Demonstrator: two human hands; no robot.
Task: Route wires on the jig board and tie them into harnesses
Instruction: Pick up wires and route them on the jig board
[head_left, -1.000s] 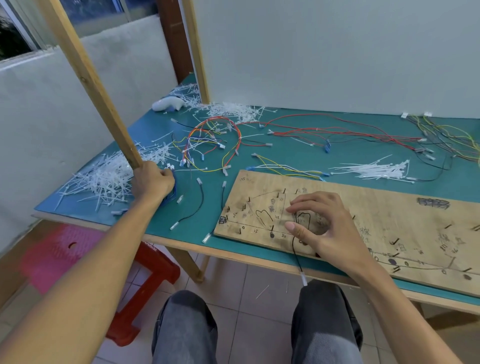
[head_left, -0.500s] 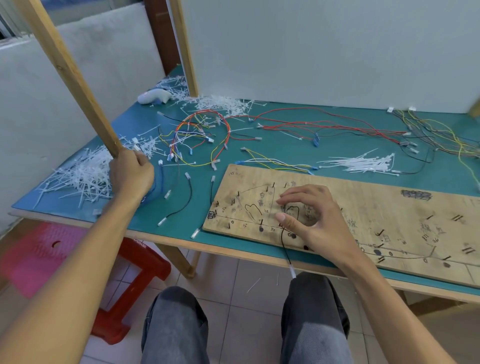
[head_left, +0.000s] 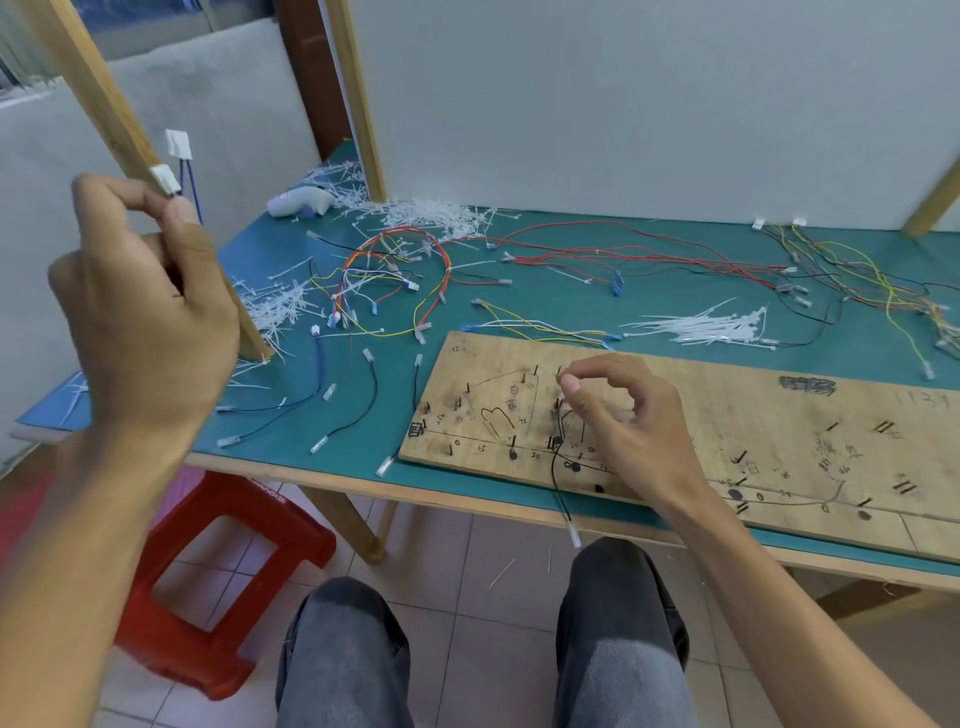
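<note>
The wooden jig board (head_left: 779, 415) lies on the green table, studded with black pins and pen marks. My right hand (head_left: 623, 426) rests on its left part, thumb and fingers curled around a black wire (head_left: 558, 475) that runs between the pins and hangs over the table edge, ending in a white connector. My left hand (head_left: 145, 312) is raised at the left, well above the table, pinching blue wires (head_left: 193, 195) with white connectors at their top ends.
Loose short wires (head_left: 353, 410) lie left of the board. Bundled coloured harnesses (head_left: 395, 280), red wires (head_left: 649, 254) and piles of white cable ties (head_left: 711, 327) cover the far table. A wooden post (head_left: 119, 124) stands behind my left hand. A red stool (head_left: 218, 587) sits below.
My left hand rose from the table's left part, lifting the blue wires. My right hand stays on the board, fingers now more closed around the black wire.
</note>
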